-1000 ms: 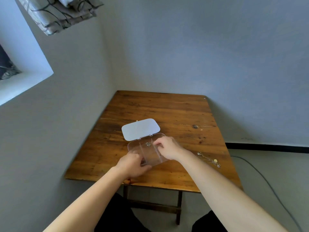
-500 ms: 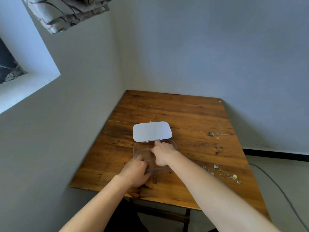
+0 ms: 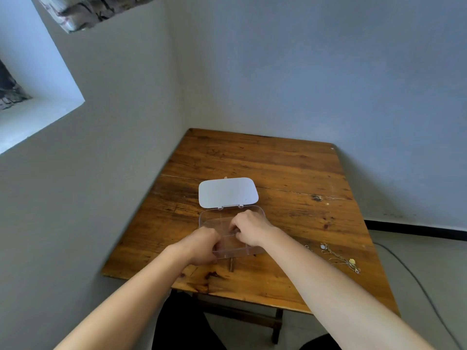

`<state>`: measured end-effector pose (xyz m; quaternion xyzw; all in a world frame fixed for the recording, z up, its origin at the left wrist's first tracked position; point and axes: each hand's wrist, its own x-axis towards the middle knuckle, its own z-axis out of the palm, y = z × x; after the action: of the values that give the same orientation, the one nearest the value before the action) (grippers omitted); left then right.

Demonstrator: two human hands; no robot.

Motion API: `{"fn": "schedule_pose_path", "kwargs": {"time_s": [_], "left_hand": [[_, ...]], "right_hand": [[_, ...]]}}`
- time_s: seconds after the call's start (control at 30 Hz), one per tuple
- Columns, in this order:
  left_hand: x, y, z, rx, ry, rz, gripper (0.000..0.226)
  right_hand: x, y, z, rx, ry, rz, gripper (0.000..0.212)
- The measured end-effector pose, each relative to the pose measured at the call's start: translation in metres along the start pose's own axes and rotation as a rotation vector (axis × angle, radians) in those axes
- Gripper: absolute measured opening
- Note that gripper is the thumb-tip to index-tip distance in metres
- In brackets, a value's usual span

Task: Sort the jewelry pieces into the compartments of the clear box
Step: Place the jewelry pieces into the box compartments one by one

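Clear plastic compartment box (image 3: 209, 218) sits open on worn brown wooden table (image 3: 278, 168), white rounded lid (image 3: 227, 192) flipped back flat on the far side of both hands. Left hand (image 3: 202, 246) at the box's near-left corner, fingers (image 3: 216, 242) curled against the rim; looks like it grips the edge, contact partly hidden. Right hand (image 3: 250, 229) over the box's right half, fingers (image 3: 233, 227) bent down into it near the cross divider; fingertips are out of sight, so I cannot tell whether they pinch anything. Box contents too blurred and covered to make out, compartment under the right fingers unclear. Loose pile of thin gold-tone chains with small pendants (image 3: 338, 256) lies on the table well to the right of the right hand, apart from the box, near the table's right edge. Dark cable (image 3: 409, 271) runs along the floor further right.
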<state>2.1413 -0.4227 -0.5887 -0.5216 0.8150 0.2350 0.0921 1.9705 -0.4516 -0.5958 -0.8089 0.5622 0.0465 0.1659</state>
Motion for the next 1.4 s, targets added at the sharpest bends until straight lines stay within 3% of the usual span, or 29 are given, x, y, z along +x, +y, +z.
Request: {"fn": "schedule_pose_path", "kwargs": {"time_s": [0.33, 0.9, 1.03, 1.23, 1.4], "left_hand": [[-0.026, -0.014, -0.002, -0.256, 0.246, 0.081, 0.025], [-0.039, -0.015, 0.008, -0.481, 0.385, -0.046, 0.026], [-0.038, -0.015, 0.008, -0.491, 0.38, -0.065, 0.027], [-0.037, -0.019, 0.005, -0.588, 0.394, -0.102, 0.024], [-0.039, -0.007, -0.018, -0.808, 0.494, -0.073, 0.022]], "right_hand": [[-0.001, 0.005, 0.004, -0.012, 0.039, -0.036, 0.025], [0.002, -0.004, -0.001, -0.058, -0.001, -0.024, 0.025], [0.002, 0.006, -0.005, 0.133, 0.027, -0.019, 0.02], [-0.016, 0.019, -0.013, 0.808, 0.312, 0.121, 0.012], [-0.045, 0.034, -0.046, 1.277, 0.442, 0.151, 0.016]]}}
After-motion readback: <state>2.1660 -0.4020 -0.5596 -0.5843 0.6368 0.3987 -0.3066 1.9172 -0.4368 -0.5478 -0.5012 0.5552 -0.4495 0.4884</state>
